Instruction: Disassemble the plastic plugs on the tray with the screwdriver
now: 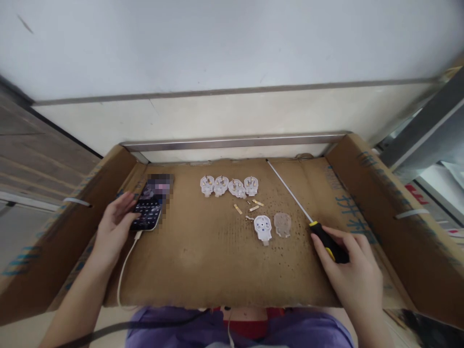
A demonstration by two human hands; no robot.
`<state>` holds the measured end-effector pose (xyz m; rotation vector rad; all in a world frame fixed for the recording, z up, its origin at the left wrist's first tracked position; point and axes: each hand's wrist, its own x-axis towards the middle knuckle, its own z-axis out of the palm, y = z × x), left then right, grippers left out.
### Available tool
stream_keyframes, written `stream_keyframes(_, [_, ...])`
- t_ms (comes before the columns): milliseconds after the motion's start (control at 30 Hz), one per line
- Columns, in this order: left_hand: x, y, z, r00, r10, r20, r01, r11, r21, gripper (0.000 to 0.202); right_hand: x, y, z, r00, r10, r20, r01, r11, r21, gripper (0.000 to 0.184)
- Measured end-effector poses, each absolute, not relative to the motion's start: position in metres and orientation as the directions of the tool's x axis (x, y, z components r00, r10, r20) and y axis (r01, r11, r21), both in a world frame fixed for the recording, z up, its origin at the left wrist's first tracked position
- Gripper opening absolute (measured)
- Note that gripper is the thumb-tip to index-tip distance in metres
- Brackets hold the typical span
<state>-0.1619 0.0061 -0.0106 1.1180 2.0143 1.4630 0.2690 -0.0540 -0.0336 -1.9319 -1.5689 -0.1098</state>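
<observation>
My left hand (115, 223) is at the left edge of a smartphone (150, 205), fingers along its side and thumb over the lit keyboard. A white cable runs from the phone's lower end. My right hand (353, 266) grips the black and yellow handle of a long screwdriver (290, 191), whose shaft points to the far edge. Between the hands stand several white plug bases (221, 185) in a row, with brass parts in them. Nearer lie loose brass strips (253, 208), a white plug shell (263, 228) and a translucent cover (282, 224).
The work surface is a cardboard sheet (188, 270) with raised cardboard sides (391, 208) left and right. A metal strip (235, 143) and a pale wall bound the far side. Small dark specks dot the cardboard near the cover. A dark cable (145, 326) crosses my lap.
</observation>
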Motion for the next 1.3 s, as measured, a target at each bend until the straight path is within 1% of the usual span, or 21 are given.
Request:
stream_keyframes(100, [-0.159,0.007,-0.006,-0.688,0.714,0.128,0.292,0.111,0.95,0.051,0.269,-0.054,-0.035,0.287,0.857,0.428,0.9,-0.089,-0.427,0.042])
stream_keyframes(167, [-0.158,0.009,-0.004,-0.706,0.698,0.12,0.293,0.134,0.947,0.047,0.27,-0.054,-0.035,0.291,0.861,0.416,0.897,-0.096,-0.431,0.041])
stream_keyframes(300, [-0.155,0.017,-0.003,-0.689,0.717,0.108,0.307,0.153,0.94,0.041,0.27,-0.054,-0.035,0.301,0.865,0.401,0.892,-0.107,-0.439,0.041])
stream_keyframes(467, [-0.159,0.022,-0.004,-0.681,0.724,0.109,0.307,0.147,0.94,0.042,0.271,-0.055,-0.035,0.294,0.864,0.409,0.89,-0.091,-0.447,0.041])
stream_keyframes(633, [-0.164,0.022,-0.009,-0.654,0.74,0.157,0.35,0.112,0.93,0.044,0.269,-0.055,-0.034,0.294,0.858,0.42,0.9,-0.102,-0.424,0.044])
stream_keyframes(800, [-0.162,0.022,-0.016,-0.63,0.748,0.206,0.407,0.092,0.909,0.037,0.269,-0.055,-0.033,0.284,0.855,0.434,0.906,-0.091,-0.414,0.047])
stream_keyframes(900, [-0.159,0.021,-0.016,-0.629,0.75,0.203,0.431,0.12,0.894,0.036,0.269,-0.054,-0.033,0.281,0.852,0.442,0.911,-0.092,-0.401,0.048])
stream_keyframes(1033, [-0.154,0.02,-0.014,-0.618,0.759,0.204,0.45,0.129,0.884,0.039,0.268,-0.054,-0.034,0.289,0.853,0.435,0.905,-0.096,-0.415,0.045])
stream_keyframes(1200, [-0.154,0.021,-0.011,-0.607,0.774,0.181,0.426,0.125,0.896,0.043,0.268,-0.055,-0.033,0.305,0.854,0.421,0.9,-0.113,-0.421,0.048])
stream_keyframes(1300, [-0.155,0.022,-0.011,-0.614,0.77,0.17,0.418,0.135,0.898,0.041,0.269,-0.056,-0.032,0.301,0.854,0.425,0.901,-0.108,-0.421,0.048])
